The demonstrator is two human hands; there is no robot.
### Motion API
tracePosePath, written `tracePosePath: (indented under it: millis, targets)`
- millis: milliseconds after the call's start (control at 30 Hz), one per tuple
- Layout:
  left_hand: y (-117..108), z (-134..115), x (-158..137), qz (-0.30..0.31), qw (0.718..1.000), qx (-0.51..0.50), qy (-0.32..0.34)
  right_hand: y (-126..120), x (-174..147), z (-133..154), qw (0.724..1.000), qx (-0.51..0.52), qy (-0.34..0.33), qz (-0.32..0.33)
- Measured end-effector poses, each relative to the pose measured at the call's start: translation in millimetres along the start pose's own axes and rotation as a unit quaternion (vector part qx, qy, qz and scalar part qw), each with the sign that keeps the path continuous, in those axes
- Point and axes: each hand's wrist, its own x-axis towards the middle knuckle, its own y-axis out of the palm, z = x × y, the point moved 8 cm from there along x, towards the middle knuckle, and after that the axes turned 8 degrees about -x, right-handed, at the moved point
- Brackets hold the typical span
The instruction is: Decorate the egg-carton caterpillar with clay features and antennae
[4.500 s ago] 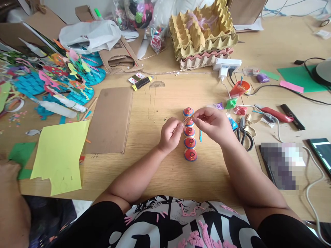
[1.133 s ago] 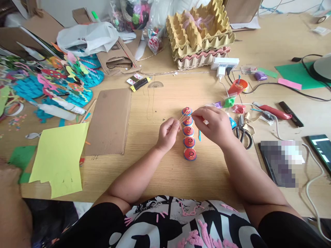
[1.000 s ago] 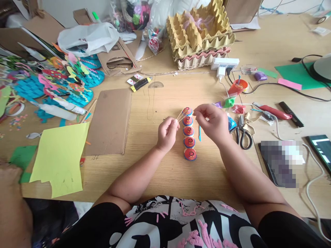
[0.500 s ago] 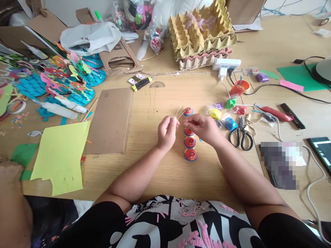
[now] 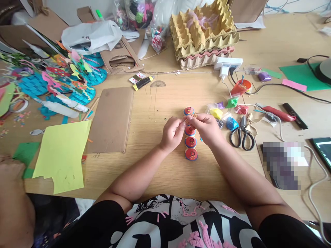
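Note:
My left hand (image 5: 172, 132) and my right hand (image 5: 205, 127) meet at the fingertips over a column of red discs. Between the pinched fingers is a small bundle of thin wooden sticks, like toothpicks (image 5: 194, 115), mostly hidden by the fingers. Under and around the hands are several round red pieces with blue rims and yellow marks: the top disc (image 5: 188, 110) shows just beyond the fingers, and the nearest disc (image 5: 191, 154) lies closest to me. One part of the column is covered by the hands.
Scissors (image 5: 242, 135), a blue clay packet (image 5: 231, 123) and an orange cup (image 5: 241, 87) are on the right. To the left lie a cardboard sheet (image 5: 111, 120) and yellow paper (image 5: 63, 155). Egg trays (image 5: 204, 41) stand at the back. Another person's arm (image 5: 15, 193) is at far left.
My hands have come together, the left moving right. The sticks, earlier fanned out from my left hand, now point to the right between both hands' fingers.

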Motion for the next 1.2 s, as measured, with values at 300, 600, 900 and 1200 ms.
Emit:
tracePosePath:
  millis: [300,600,900,1200]
  targets:
    - [4.4,18.7,-2.9,0.017,0.985,-0.114,-0.128,-5.3,9.0,-19.1,0.999,0.052,0.014,0.011]
    - [12.8,28.3,-6.6,0.030,0.947,-0.261,-0.187,-3.2,9.0,-19.3,0.994,0.088,0.029,0.062]
    - [15.0,23.6,-7.3,0.066,0.973,-0.162,-0.153,-8.6,10.7,-17.0,0.991,0.106,0.060,0.053]
    - [12.6,27.2,-7.8,0.013,0.958,-0.212,-0.191,-8.5,3.6,8.6,0.997,-0.043,-0.037,0.045]
